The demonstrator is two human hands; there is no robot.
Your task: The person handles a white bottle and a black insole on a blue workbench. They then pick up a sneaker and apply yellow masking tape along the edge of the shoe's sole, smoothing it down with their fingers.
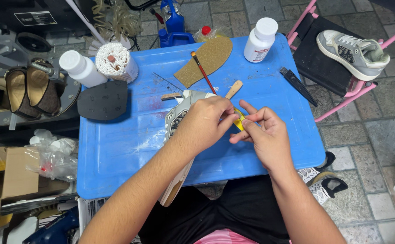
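Nearest: left hand point(204, 122) clamped over grey sneaker point(179, 135), pinning it across blue surface point(116, 153) edge, seemingly to steady it. Right hand point(263, 131) grip pinching small yellow object point(239, 120) against shoe, identity unclear. Beyond: wooden stick point(233, 89), red brush point(202, 72), cork insole point(209, 58), black rubber sole point(102, 100), white bottle point(260, 39), within reach.

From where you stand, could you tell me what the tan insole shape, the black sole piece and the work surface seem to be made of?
Tan insole shape: probably cork or fibreboard, matte and speckled. Black sole piece: likely rubber, dull, with moulded tread marks. Work surface: looks like blue plastic, slightly glossy, scuffed with white smears.
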